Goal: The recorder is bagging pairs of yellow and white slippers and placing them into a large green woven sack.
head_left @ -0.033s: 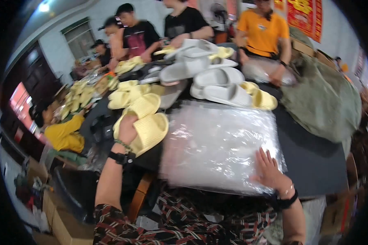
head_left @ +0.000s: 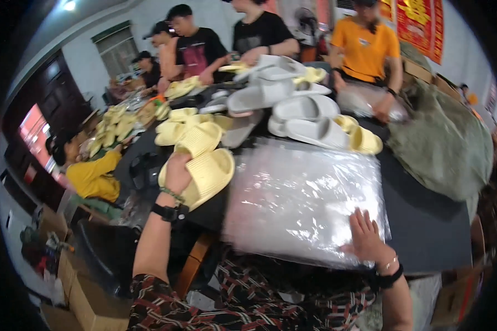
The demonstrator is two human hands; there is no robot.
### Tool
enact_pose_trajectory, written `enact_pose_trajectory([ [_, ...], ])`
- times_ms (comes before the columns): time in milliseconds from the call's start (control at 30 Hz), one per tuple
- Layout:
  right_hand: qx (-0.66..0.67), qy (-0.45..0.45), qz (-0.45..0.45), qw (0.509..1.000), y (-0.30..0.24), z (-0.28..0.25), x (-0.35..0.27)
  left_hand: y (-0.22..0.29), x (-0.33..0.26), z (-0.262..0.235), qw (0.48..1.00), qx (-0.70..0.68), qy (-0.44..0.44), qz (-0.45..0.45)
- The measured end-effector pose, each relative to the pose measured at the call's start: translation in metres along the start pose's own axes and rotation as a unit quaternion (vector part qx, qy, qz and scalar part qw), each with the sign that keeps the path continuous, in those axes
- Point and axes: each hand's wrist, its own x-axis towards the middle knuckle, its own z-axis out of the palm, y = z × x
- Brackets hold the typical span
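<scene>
My left hand [head_left: 178, 175] is closed around a pair of pale yellow slippers [head_left: 211, 174] with ribbed straps, at the left edge of the plastic bags. Its fingertips are partly hidden by the slippers. A flat stack of clear plastic bags [head_left: 298, 198] lies on the dark table in front of me. On the stack's right side rests my right hand [head_left: 365, 238], fingers spread, holding nothing. Behind the bags is a heap of light grey slippers [head_left: 312, 129], with yellow slippers [head_left: 364, 140] among them.
The dark table [head_left: 425, 231] reaches to the right, where a large grey-green sack [head_left: 442, 143] bulges beside it. Across the table, a person in orange [head_left: 365, 52] handles clear plastic. Several other people stand at the far side. Cardboard boxes [head_left: 96, 300] sit at the lower left.
The whole view has shifted slightly, so things appear a little farther right. My left hand keeps its grip on the yellow slippers, and my right hand stays on the bags.
</scene>
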Motion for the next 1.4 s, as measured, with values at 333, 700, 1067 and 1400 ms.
enact_pose_trajectory([
  [333, 0.005, 0.037, 0.003, 0.999, -0.008, 0.014, -0.007, 0.111, 0.042, -0.083, 0.989, 0.007, 0.140, 0.045],
  [700, -0.016, 0.114, 0.038, 0.993, -0.028, 0.009, 0.006, 0.279, 0.093, -0.054, 0.954, -0.183, -0.031, 0.235],
  [1067, 0.142, 0.168, 0.129, 0.967, -0.046, 0.017, -0.016, 0.310, 0.014, 0.205, 0.927, -0.271, -0.193, 0.171],
  [1400, 0.148, 0.241, 0.089, 0.955, -0.031, 0.052, -0.021, 0.169, 0.036, 0.257, 0.942, -0.227, -0.166, 0.185],
])
